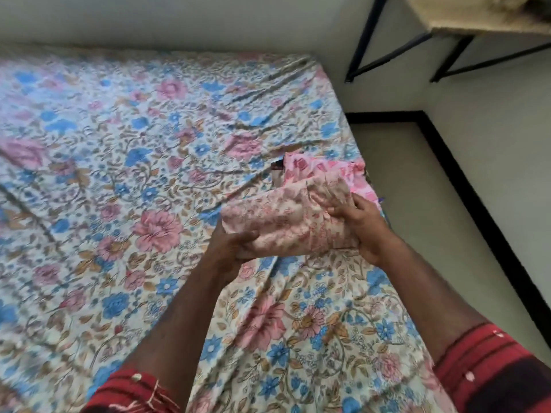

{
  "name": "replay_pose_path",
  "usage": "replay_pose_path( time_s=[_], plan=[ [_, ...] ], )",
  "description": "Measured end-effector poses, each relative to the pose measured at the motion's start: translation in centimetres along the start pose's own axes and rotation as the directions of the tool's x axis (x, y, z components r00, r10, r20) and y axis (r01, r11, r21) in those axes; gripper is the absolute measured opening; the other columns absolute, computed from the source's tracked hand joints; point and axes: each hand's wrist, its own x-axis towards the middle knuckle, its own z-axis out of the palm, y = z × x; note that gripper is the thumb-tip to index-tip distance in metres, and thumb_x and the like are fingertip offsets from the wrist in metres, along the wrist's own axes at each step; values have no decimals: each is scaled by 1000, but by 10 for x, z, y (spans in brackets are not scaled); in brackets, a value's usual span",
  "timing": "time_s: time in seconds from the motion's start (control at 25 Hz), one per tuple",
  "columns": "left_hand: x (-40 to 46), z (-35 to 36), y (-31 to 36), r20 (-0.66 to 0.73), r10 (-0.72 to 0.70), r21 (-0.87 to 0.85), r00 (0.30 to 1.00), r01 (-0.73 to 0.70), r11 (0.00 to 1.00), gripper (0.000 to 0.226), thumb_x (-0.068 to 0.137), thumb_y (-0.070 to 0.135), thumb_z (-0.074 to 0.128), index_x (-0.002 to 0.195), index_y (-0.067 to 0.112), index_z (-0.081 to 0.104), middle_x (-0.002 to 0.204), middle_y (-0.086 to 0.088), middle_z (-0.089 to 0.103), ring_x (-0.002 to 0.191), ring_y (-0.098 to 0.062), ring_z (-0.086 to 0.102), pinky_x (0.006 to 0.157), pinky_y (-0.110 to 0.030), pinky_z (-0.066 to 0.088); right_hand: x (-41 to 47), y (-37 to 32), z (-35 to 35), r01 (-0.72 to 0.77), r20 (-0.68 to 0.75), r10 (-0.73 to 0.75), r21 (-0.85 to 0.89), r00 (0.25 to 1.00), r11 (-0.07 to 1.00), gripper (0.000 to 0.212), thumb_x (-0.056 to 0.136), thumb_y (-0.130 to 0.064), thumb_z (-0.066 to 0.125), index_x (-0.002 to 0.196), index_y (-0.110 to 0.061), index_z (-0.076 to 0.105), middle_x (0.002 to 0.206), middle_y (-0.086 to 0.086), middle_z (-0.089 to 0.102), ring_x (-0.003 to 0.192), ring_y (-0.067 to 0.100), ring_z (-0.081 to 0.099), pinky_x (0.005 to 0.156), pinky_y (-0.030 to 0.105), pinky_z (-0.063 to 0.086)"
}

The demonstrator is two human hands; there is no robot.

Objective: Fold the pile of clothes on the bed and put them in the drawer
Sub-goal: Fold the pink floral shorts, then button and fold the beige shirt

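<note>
Folded pale floral garment (286,220), held just above the bed (104,174) near its right edge; long axis runs from lower left to upper right. Left hand (235,244) cups the lower-left end, thumb curled over the top. Right hand (362,225) grips the right end, fingers (331,204) lying across the cloth. A pink floral garment (322,171) lies just behind, at the mattress edge. Open sheet extends left and toward the wall; bare floor (417,204) lies to the right.
</note>
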Motion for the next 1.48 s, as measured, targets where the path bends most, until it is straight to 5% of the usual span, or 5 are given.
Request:
replay_pose_path(
  time_s=[0.36,0.68,0.8,1.04,1.48],
  plan=[
    [87,126,52,223,327,260,918,-380,888,88,81,-27,57,152,22,37,132,-17,61,101,-25,73,71,-40,61,87,-38,-82,42,-214,-37,19,976,999,31,96,-22,71,119,-34,54,113,-1,69,100,22,72,84,46,61],
    [95,95,19,269,225,560,936,-342,755,61,88,-8,71,139,17,47,132,-10,61,110,-32,68,67,-26,57,98,18,-64,61,-455,-442,-640,773,766,41,91,-6,68,130,-19,63,123,4,68,97,20,68,70,34,60],
    [80,83,27,238,298,577,925,-381,722,50,90,7,76,133,16,52,120,-5,66,102,-24,70,66,-31,54,80,33,-28,248,-307,-664,-757,682,605,23,89,-6,66,109,-18,67,111,2,71,98,18,66,83,41,60],
    [-1,-23,56,98,450,647,887,-401,649,4,92,9,73,94,8,69,86,-14,74,73,-23,74,55,-21,47,40,57,127,439,46,-564,-679,825,588,8,90,-11,62,92,-14,69,87,-2,72,81,15,68,75,37,59],
    [-286,-419,73,-508,658,645,557,-260,718,26,95,10,67,70,16,62,64,0,67,52,-11,59,57,-30,53,-198,157,513,730,623,-403,-456,670,509,14,86,-13,72,88,-27,72,75,-10,65,71,7,62,68,23,45]
  ],
)
